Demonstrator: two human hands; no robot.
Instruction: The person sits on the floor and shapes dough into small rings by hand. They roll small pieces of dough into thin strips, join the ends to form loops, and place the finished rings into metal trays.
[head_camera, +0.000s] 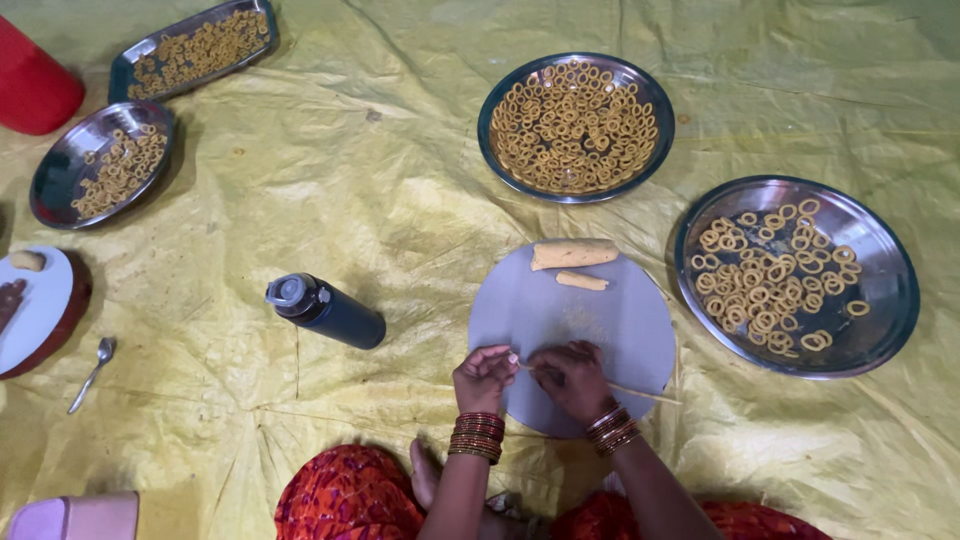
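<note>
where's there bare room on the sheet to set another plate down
Bare yellow sheet lies between the full round plate, the bottle and the left plates. Crowded: the grey board under both hands, close beside the right plate.

Soft even light (corners dim), sharp

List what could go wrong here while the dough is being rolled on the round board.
1. The thin dough strand runs past the board edge onto the yellow sheet; it might snap or pick up dirt.
2. The bottle lies on its side near the left hand; a nudge could set it rolling.
3. The right hand works close to the plate of rings; an elbow could knock it.
</note>
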